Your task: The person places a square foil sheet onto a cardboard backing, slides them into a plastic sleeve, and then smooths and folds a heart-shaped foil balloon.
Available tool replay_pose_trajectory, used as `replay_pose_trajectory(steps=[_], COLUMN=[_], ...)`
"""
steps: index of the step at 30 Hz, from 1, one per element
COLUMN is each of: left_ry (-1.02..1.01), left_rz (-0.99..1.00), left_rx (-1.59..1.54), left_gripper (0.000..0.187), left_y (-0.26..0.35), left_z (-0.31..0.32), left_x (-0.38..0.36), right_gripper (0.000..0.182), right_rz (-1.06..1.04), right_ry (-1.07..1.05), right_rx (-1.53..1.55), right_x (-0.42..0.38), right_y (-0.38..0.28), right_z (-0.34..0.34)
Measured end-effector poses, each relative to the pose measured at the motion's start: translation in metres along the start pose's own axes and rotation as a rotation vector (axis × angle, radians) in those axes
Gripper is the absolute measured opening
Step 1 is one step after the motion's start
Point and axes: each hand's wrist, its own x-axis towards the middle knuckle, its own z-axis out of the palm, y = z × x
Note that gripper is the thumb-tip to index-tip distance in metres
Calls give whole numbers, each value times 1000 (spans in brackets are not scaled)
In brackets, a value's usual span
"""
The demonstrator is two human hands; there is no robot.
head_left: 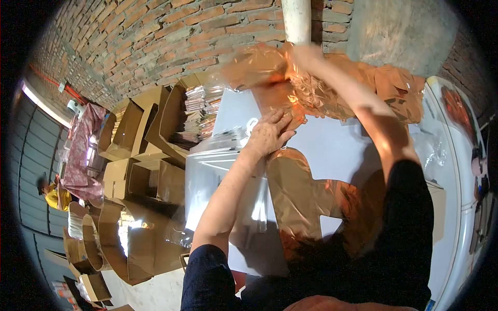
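Note:
My left hand [271,133] lies flat, fingers spread, on the edge of a stack of clear plastic bags [218,166], next to a copper-coloured cut sheet [295,192] on the pale table [332,147]. My right hand [306,54] reaches far across the table. It is blurred and grips a shiny copper-coloured sheet [262,67] lifted off a crumpled pile of such sheets [394,85]. My black sleeves fill the bottom of the view.
Several open cardboard boxes [150,171] stand along the left; one holds stacked clear packets [199,111]. A brick surface [155,41] and a white pipe [296,18] lie beyond the table. A person in yellow [52,194] is far left.

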Motion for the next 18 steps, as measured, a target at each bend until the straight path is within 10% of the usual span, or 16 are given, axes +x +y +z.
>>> replay_pose_trajectory(steps=[2,6,10,18], left_ry=[-4,-35,-69,-116], left_rz=[-19,-39,-22,-152], left_rx=[16,-35,-67,-160], left_gripper=[54,52,50,60], left_y=[5,0,2,10], left_z=[-2,-4,-10,-23], left_x=[1,0,5,9], right_gripper=[34,61,33,22], right_rz=[285,-53,-107,-268], right_ry=[33,388,-71,-78], right_rx=[610,713,699,373], right_x=[35,27,-41,-98], right_y=[5,-24,-17,-7], right_z=[-42,17,60,70])
